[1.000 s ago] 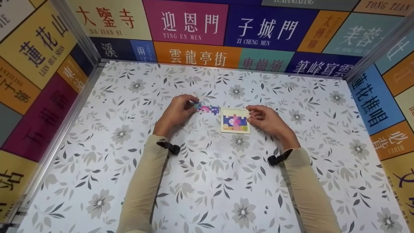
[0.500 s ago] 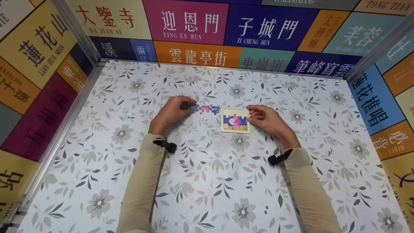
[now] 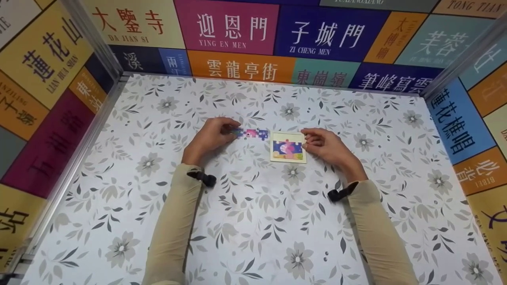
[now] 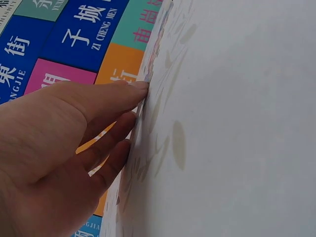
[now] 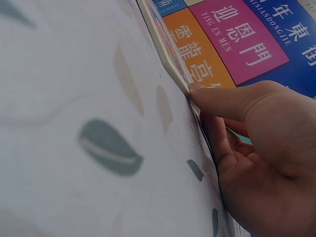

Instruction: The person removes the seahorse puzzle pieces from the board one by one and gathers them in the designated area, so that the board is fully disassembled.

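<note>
In the head view a square cream puzzle frame lies on the patterned tabletop, its lower part filled with purple, pink and yellow pieces and its upper strip bare. My right hand grips the frame's right edge, thumb on the near side; in the right wrist view the thumb meets the frame's corner. Left of the frame lie a pink puzzle piece and a purple puzzle piece. My left hand pinches a blue-purple puzzle piece at the row's left end; fingers partly hide it.
The white tabletop carries a grey leaf and flower print. Colourful panels with Chinese lettering wall it in at the back and both sides. A black wrist strap sits on the left sleeve, another strap on the right.
My left hand has shifted slightly left and toward me with the blue-purple puzzle piece, then stayed put. The right hand and the puzzle frame have not moved.
</note>
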The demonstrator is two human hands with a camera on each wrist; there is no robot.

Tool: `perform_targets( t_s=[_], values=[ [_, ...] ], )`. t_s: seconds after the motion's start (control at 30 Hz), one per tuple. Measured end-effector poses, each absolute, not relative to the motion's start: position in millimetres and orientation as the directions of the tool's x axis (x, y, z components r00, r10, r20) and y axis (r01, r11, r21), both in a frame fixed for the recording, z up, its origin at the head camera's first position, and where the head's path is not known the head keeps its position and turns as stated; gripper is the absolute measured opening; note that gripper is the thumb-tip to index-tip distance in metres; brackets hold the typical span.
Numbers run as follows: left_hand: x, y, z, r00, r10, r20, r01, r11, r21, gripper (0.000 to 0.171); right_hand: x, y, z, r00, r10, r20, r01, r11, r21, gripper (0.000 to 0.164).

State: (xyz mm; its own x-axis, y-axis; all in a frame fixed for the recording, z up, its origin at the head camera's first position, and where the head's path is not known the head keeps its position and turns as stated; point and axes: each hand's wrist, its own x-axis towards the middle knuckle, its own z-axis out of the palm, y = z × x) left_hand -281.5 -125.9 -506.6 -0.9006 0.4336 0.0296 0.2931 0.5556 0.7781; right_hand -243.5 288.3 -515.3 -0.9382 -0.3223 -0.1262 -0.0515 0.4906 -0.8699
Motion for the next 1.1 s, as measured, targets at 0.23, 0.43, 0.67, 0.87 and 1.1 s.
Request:
perform_targets(
  t_s=[0.23,0.43,0.67,0.87,1.1],
  values=[
    [-282.0,-127.4,-506.0,-0.89,0.442,0.113,0.351,0.504,0.789,0.039,-242.9,286.7,-514.1,-0.94,-0.315,-0.131,-0.047,0.499,-0.866,0.057],
    [-278.5,-112.4,-499.7,-0.885,0.433,0.174,0.377,0.443,0.813,0.031,-242.7,286.4,-514.6,-0.942,-0.308,-0.137,-0.039,0.504,-0.863,0.057],
    [-273.2,-81.6,-488.5,-0.862,0.457,0.219,0.394,0.333,0.857,0.025,-243.4,288.0,-514.9,-0.943,-0.309,-0.124,-0.051,0.503,-0.863,0.056],
    [-269.7,-61.1,-487.3,-0.84,0.487,0.241,0.422,0.306,0.854,0.025,-243.6,288.5,-514.7,-0.943,-0.308,-0.122,-0.057,0.514,-0.856,0.055],
    [-267.3,-28.3,-492.5,-0.783,0.596,0.179,0.424,0.301,0.854,0.032,-244.9,288.8,-515.8,-0.939,-0.319,-0.127,-0.048,0.488,-0.872,0.055]
  ],
)
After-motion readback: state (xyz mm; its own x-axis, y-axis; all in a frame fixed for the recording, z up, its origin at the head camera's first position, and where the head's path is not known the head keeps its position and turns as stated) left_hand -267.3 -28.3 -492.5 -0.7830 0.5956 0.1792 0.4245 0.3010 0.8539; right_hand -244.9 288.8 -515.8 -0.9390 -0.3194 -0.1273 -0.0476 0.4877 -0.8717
